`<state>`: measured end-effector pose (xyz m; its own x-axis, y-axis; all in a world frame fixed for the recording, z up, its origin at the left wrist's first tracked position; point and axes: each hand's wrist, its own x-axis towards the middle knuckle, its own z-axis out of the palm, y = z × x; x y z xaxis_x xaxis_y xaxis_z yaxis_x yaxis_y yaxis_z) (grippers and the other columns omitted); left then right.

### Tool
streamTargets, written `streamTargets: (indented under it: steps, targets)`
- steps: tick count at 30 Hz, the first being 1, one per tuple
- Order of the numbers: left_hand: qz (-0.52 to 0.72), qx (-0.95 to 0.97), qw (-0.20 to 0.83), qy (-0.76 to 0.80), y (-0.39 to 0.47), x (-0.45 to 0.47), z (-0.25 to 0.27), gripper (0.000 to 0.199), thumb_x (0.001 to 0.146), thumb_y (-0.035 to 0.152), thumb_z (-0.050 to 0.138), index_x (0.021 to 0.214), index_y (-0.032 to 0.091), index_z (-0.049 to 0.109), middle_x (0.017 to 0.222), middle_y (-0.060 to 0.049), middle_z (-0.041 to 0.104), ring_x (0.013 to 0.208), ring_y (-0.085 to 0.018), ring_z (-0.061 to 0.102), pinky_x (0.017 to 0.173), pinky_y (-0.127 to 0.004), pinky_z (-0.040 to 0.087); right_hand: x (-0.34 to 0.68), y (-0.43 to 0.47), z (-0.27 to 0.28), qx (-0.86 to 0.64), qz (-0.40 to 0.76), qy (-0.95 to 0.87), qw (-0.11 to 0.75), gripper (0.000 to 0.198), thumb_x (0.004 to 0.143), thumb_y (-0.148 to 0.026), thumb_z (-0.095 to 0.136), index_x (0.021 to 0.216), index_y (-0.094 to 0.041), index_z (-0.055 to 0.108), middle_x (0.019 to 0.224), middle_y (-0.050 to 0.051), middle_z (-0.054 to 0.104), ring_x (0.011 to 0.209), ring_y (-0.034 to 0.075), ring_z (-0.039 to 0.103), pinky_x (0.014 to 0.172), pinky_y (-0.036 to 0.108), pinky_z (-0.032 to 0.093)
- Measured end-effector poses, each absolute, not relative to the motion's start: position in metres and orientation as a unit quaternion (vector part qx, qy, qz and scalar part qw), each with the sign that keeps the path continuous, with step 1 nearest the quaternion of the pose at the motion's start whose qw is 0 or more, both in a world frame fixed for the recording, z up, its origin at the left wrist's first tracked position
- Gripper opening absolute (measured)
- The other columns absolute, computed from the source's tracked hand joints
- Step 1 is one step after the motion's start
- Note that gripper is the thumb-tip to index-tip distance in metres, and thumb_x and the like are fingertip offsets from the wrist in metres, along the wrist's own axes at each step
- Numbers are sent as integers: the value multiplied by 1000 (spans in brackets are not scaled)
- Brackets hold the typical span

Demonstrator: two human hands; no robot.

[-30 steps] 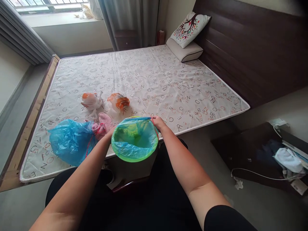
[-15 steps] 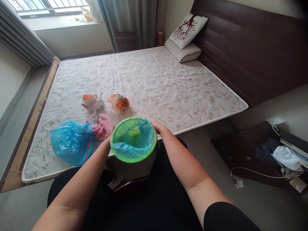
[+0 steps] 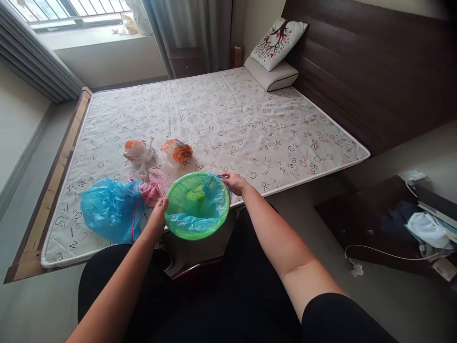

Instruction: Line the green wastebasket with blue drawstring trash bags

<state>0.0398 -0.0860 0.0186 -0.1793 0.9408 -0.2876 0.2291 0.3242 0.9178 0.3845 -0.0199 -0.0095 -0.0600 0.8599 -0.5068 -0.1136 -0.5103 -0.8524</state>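
In the head view, a round, bright green plastic bin (image 3: pixel 180 190) is held in front of the person's body, beyond the knees and against the near edge of a white mattress printed with scattered letters (image 3: pixel 232 119). Its mouth tilts back towards the head camera, probably so that the person can see down inside. The left hand (image 3: pixel 160 209) is clamped on the left of the rim, thumb on top and the other fingers mostly hidden, which seems to steady the bin. The right hand (image 3: pixel 235 182), well apart from it across the mouth, is pinched at the far right of the rim on a thin red drawstring (image 3: pixel 227 183); a grip there likely keeps the edge of the thin, translucent blue plastic liner (image 3: pixel 196 224) from slipping inwards. Blue film shows along the near side and upper right of the mouth, while the far left rim looks bare.

Left of the bin, a puffed-out blue plastic bag with red cord (image 3: pixel 110 209) rests on the mattress beside a fuzzy pink cloth (image 3: pixel 159 180), within easy reach. Two crumpled white-and-orange plastic bundles, one knotted (image 3: pixel 137 151) and one rounder (image 3: pixel 178 151), lie just beyond, perhaps set there to leave the space before the body to the bin
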Motion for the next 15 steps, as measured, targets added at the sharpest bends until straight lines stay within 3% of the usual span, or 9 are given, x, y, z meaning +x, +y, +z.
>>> streamTargets:
  steps: [2, 4, 7, 11, 13, 15]
  targets:
    - [332, 498, 334, 728, -99, 40, 17, 39, 77, 54, 79, 94, 21, 66, 92, -10, 69, 96, -32, 65, 83, -39, 49, 384, -25, -9, -601, 613, -353, 372, 35, 76, -23, 88, 104, -20, 67, 88, 2, 73, 75, 17, 67, 72, 28, 56]
    - [277, 540, 266, 749, -104, 41, 17, 28, 81, 50, 71, 81, 23, 62, 82, -8, 65, 83, -28, 60, 76, -36, 42, 388, -32, -10, -634, 564, -381, 367, 36, 74, -20, 86, 106, -21, 68, 88, 0, 71, 79, 16, 64, 77, 27, 54]
    - [253, 552, 315, 729, -104, 43, 20, 33, 87, 49, 58, 66, 24, 57, 65, -4, 56, 68, -23, 51, 67, -35, 34, 400, -42, -7, -674, 511, -416, 335, 39, 71, -17, 83, 108, -22, 70, 85, -1, 69, 83, 17, 62, 83, 28, 51]
    - [356, 515, 364, 689, -101, 46, 19, 36, 85, 53, 62, 66, 23, 59, 63, 0, 53, 66, -20, 47, 64, -32, 34, 416, -59, 7, -687, 511, -442, 266, 40, 76, -27, 81, 114, -19, 72, 79, 1, 69, 76, 20, 64, 77, 32, 54]
    - [400, 488, 386, 673, -100, 44, 15, 35, 84, 54, 64, 71, 22, 61, 66, 0, 56, 67, -19, 48, 65, -32, 36, 420, -70, 19, -690, 504, -453, 253, 40, 81, -30, 74, 119, -19, 71, 92, 6, 75, 82, 22, 69, 78, 33, 57]
    - [416, 474, 402, 664, -97, 41, 11, 33, 82, 53, 65, 74, 21, 64, 69, -1, 59, 68, -20, 50, 66, -32, 38, 415, -83, 34, -709, 456, -463, 273, 43, 84, -27, 64, 126, -19, 67, 119, 12, 74, 103, 23, 70, 90, 35, 57]
